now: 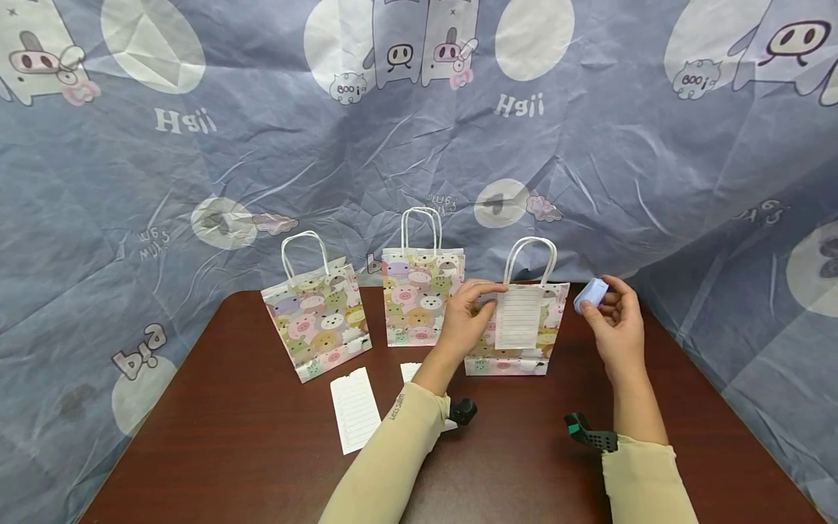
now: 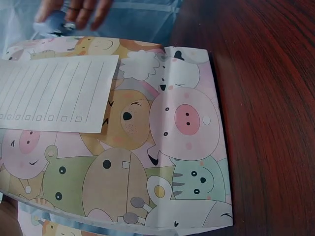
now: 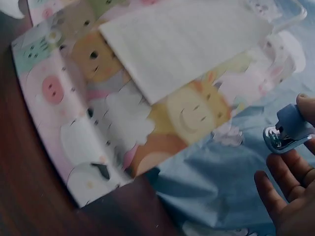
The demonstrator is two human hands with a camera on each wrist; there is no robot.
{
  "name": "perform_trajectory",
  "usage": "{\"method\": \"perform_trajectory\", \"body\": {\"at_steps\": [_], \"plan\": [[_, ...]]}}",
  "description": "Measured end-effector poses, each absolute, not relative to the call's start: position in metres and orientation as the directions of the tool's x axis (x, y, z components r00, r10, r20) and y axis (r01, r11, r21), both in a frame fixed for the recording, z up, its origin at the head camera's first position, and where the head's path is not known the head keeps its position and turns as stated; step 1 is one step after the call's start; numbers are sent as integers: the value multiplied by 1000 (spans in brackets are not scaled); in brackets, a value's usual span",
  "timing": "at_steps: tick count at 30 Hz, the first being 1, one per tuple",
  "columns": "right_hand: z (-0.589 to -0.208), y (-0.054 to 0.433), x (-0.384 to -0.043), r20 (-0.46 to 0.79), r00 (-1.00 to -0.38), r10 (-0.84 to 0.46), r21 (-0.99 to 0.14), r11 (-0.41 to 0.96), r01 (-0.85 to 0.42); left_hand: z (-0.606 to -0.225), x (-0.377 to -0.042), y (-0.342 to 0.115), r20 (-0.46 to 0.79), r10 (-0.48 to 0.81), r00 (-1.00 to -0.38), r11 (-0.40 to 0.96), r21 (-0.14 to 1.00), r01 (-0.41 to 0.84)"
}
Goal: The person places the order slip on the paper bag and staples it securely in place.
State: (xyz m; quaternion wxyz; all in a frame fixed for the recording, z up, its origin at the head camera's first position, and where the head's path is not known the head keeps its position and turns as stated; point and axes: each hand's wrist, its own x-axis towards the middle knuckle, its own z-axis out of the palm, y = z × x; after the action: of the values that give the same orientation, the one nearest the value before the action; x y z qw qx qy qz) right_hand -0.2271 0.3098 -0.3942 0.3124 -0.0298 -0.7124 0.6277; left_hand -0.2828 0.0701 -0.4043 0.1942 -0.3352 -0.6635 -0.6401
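A lined checklist sheet [image 1: 519, 320] lies flat against the front of the right-hand animal-print paper bag [image 1: 555, 316]. My left hand [image 1: 466, 313] pinches the sheet's upper left corner at the bag's top edge; the left wrist view barely catches that hand. Just right of the bag, my right hand [image 1: 618, 327] holds a small blue stapler [image 1: 591, 295] between thumb and fingers. The right wrist view shows the stapler [image 3: 288, 129] apart from the bag, its metal mouth facing the bag side.
Two more animal-print bags with white handles, one on the left [image 1: 317, 320] and one in the middle [image 1: 419, 298], stand on the dark red table [image 1: 216, 437]. A loose lined sheet [image 1: 356, 411] lies in front; another [image 1: 410, 372] is partly under my left forearm. Blue patterned cloth [image 1: 419, 160] hangs behind.
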Motion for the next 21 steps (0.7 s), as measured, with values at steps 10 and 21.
{"method": "perform_trajectory", "body": {"at_steps": [10,21], "plan": [[-416,333,-232,277,-888,367,-884,459,-86,-400,-284,73,626,190,-756,-16,772,635],[-441,348,-235,127,-959,253,-797,602,54,-396,-292,79,575,163,-802,67,805,590]]}}
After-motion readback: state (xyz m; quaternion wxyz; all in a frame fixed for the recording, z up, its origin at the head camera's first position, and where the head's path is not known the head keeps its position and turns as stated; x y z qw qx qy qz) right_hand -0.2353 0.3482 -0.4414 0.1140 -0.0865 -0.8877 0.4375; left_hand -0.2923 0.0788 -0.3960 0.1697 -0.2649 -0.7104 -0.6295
